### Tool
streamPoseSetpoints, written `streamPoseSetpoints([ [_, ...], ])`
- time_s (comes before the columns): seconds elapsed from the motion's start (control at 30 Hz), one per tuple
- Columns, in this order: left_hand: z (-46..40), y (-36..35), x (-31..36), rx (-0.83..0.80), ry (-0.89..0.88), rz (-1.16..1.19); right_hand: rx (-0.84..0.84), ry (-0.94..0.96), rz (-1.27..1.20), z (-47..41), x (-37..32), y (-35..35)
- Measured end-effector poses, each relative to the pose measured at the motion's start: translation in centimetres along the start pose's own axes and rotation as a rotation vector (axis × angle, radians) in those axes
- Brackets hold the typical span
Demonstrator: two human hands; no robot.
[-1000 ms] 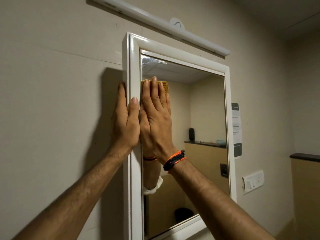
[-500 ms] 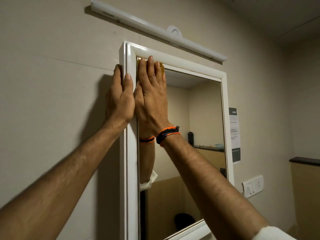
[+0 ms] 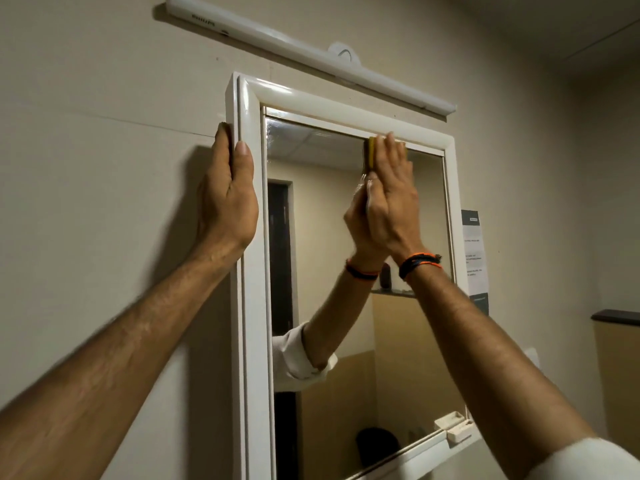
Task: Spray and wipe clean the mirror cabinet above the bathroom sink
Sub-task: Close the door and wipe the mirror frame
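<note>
Up on the wall hangs the mirror cabinet (image 3: 252, 271), a tall glass with a shiny white frame. The left hand (image 3: 227, 199) is flat, with straight fingers. It lies along the outer left edge of the frame, with the thumb on the front and the other fingers on the side by the wall. The right hand (image 3: 393, 199) is flat too, with its fingers straight and pointing up. It presses a yellow sponge (image 3: 371, 152) against the glass, near the top of the mirror and toward its right side, just under the top of the frame. Only a thin edge of the sponge shows past the fingers. On the right wrist sits an orange and dark wristband (image 3: 419, 265). The glass shows a copy of the hand, the arm and a rolled white sleeve. Above the cabinet a long white light bar (image 3: 311, 53) is fixed to the wall. To the right of the frame a paper notice (image 3: 474, 251) is stuck on the wall.
</note>
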State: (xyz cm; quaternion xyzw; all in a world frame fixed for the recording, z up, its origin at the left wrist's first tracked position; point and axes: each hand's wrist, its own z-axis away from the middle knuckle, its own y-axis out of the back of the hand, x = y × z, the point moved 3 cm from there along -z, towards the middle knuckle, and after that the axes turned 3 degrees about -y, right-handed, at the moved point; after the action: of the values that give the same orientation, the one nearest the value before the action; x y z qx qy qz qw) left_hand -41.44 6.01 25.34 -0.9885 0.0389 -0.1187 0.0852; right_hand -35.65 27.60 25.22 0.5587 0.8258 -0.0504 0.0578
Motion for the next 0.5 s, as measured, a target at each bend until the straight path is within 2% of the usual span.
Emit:
streamPoseSetpoints([
  [0.23,0.0,-0.1,0.1,0.001,0.010,0.002,0.023,-0.156,0.075,-1.3,7.3,3.6],
  [0.5,0.1,-0.1,0.1,0.018,0.026,0.005,0.014,-0.193,0.107,-1.5,6.9,3.0],
])
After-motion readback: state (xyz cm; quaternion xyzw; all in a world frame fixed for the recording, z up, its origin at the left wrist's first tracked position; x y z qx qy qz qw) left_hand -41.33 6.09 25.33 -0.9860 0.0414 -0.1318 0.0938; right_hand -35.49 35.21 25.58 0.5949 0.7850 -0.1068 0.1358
